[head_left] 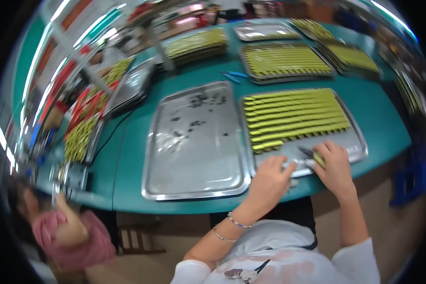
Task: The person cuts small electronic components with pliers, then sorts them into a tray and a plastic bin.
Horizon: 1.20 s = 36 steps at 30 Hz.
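At the near edge of the right-hand metal tray (pixel 357 142), the right hand (pixel 335 165) pinches a yellow-green strip (pixel 318 160) that seems to point away up the tray, while the left hand (pixel 270 177), loosely curled and apparently empty, rests just beside it, below rows of matching strips (pixel 293 118) lying crosswise.

Your head camera looks steeply down from above your chest onto the green table (pixel 374 118), facing away from you across it. The near tray (pixel 355 142) sits close under the lens, at the table's front edge. Farther trays bend toward the fisheye rim. There is one view only.
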Tool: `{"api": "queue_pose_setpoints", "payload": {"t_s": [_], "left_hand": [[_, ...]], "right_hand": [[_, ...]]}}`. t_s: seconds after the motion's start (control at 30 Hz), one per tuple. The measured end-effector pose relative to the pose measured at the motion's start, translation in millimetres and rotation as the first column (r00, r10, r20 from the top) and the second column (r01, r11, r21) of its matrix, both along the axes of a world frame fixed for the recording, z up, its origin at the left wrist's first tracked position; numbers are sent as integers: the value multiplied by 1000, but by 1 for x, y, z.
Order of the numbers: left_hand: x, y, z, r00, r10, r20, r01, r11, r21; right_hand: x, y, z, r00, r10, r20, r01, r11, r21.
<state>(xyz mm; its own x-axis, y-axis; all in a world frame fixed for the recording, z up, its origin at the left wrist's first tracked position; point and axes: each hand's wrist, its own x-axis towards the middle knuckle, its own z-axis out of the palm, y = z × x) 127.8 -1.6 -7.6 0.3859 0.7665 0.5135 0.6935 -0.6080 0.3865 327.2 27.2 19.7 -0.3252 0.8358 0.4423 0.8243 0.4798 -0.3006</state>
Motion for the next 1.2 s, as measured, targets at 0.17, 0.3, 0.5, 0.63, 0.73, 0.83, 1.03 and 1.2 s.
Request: {"api": "queue_pose_setpoints", "payload": {"t_s": [0.17, 0.3, 0.5, 0.63, 0.73, 0.83, 1.03, 1.2], "left_hand": [[5, -36, -6, 990, -129, 57, 122, 986, 114], [4, -58, -9, 997, -49, 62, 40, 989, 143], [-56, -95, 11, 985, -133, 110, 59, 857, 511], [-190, -105, 22, 934, 357, 5, -299, 774, 558], [-313, -117, 14, 710, 698, -93, -616, 680, 397], [-410, -140, -29, 445, 864, -234, -859, 486, 160], [-435, -114, -38, 438, 772, -460, -894, 429, -131], [-468, -110, -44, 523, 730, -439, -845, 512, -155]], "right_hand": [[5, -64, 4, 995, -80, -59, 80, 997, -16], [-9, -76, 20, 990, -6, -143, 5, 1000, -3], [-27, -53, 50, 970, 210, -119, -203, 977, 71], [-33, -16, 63, 946, 322, -24, -322, 947, -8], [-51, 17, 71, 926, 376, 37, -371, 924, -96], [-99, 46, 77, 893, 444, 81, -428, 890, -156], [-193, 118, 56, 796, 570, 205, -534, 820, -205], [-302, 143, 32, 686, 615, 389, -621, 773, -127]]}}
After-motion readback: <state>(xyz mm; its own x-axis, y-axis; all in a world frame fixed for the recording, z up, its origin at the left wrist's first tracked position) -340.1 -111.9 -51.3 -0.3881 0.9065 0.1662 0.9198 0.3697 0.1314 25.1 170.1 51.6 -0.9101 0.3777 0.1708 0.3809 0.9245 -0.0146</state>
